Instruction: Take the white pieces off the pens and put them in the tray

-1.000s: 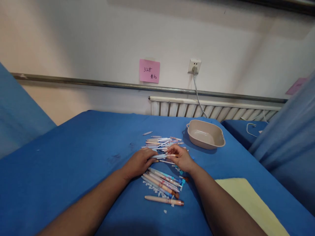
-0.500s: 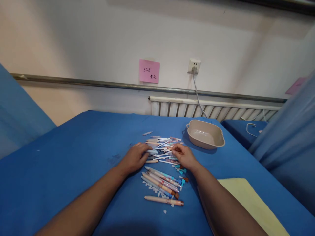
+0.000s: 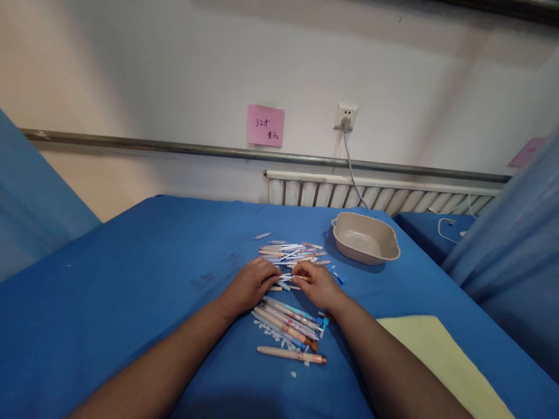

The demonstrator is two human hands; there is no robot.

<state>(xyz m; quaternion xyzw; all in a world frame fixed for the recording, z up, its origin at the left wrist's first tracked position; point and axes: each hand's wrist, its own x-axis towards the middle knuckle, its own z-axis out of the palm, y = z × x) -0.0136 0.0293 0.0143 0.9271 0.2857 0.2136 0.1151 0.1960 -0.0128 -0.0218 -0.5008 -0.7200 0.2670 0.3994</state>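
My left hand is closed at the fingertips over the left side of a pile of pen parts. Facing it, my right hand has its fingers pinched together over the right side of the pile. Thin white sticks and a pale blue barrel show in the narrow gap between them; the fingers hide what each hand pinches. Just nearer lies a row of pens with coloured ends. A single peach pen lies closest to me, with small white bits scattered about.
A beige basin stands at the back right of the blue-covered table. A yellow cloth lies by my right forearm. Small blue pieces lie right of the pile. Behind are a radiator and a wall socket with a cord.
Both hands have moved nearer to me and closer together over the pile. My left hand has shifted right and my right hand slightly left and down.
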